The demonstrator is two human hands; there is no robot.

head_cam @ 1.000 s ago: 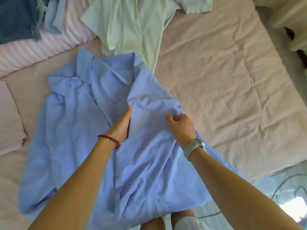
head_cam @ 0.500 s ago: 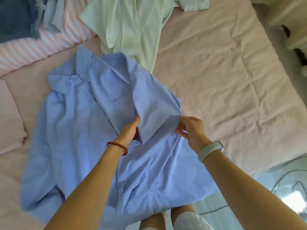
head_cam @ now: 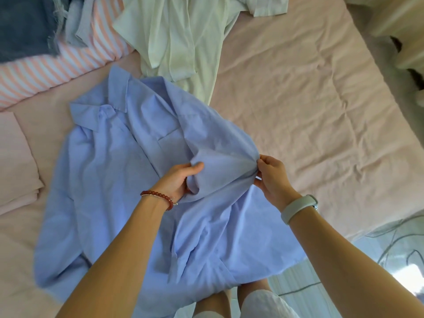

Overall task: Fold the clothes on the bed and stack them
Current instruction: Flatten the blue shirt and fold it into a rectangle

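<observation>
On bed (head_cam: 298,111), fingers (head_cam: 263,160) pinching shirt (head_cam: 110,171)

pink-and-white striped pillow (head_cam: 46,72) at top left of bed | pale furniture (head_cam: 399,28) beyond bed's right edge | dark cables (head_cam: 390,239) on glossy floor (head_cam: 358,267) at lower right

1. There is one view, from a wide-angle camera worn on the person's head.
2. It faces forward and steeply down over the bed (head_cam: 298,111), with both forearms reaching in from the bottom edge.
3. It sits close: the blue shirt (head_cam: 119,175) fills the middle.
4. The bed's lines bend near the frame edges.
</observation>
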